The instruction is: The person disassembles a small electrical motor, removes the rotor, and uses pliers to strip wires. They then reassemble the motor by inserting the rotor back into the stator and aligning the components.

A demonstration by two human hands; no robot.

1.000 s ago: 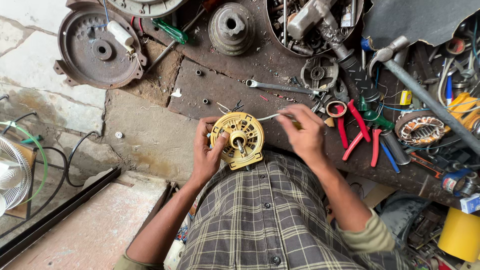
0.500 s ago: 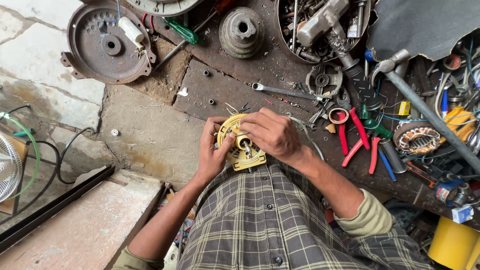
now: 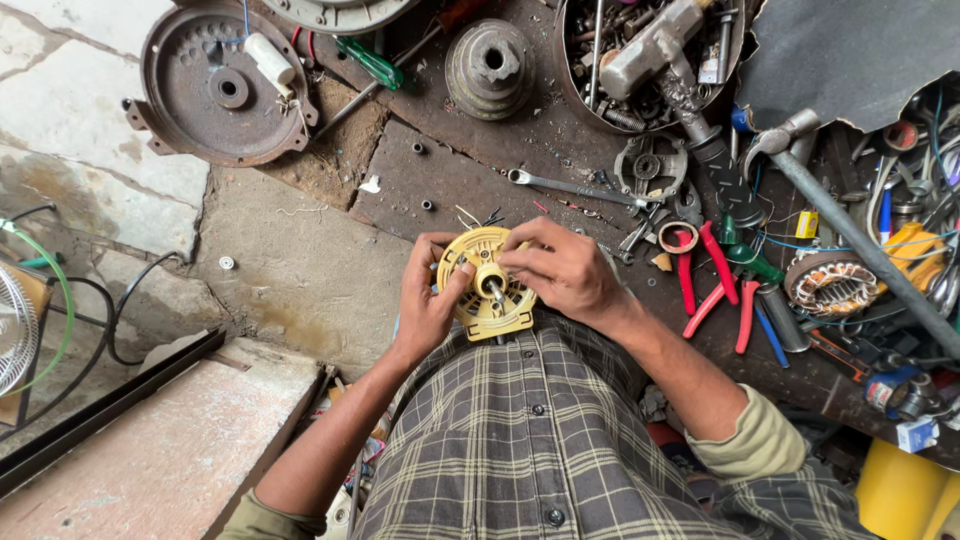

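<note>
Above the lap of the plaid shirt (image 3: pixel 540 440), between both hands, a round yellow plastic motor housing (image 3: pixel 487 284) with a raised central hub and a thin steel shaft is being held clear of the floor.

Item: disc-shaped, ribbed face, openings around the hub, loose wire ends sticking out at its upper edge; surface is looking scuffed and dusty.

Left hand (image 3: pixel 424 305): its grip is closing on the housing's left rim, thumb resting on the face. Right hand (image 3: pixel 560 270): its grip is pressing on the upper right of the housing, fingertips sitting at the hub.

Risks, as judged:
- The housing is being supported only by fingers; a slip could be dropping it onto the stained concrete floor (image 3: pixel 290 260) and cracking the plastic.
- The wire ends are lying close to the right fingers and could be getting bent or snapped.
- Any small part coming off the hub could be vanishing into the clutter.

Surroundings: a steel spanner (image 3: pixel 575 186) lying just beyond; red-handled pliers (image 3: pixel 715 275) to the right; a copper-wound stator (image 3: pixel 830 285) farther right; a rusty round motor end cover (image 3: pixel 222 85) at upper left; a grey stepped pulley (image 3: pixel 490 66) at top.
</note>
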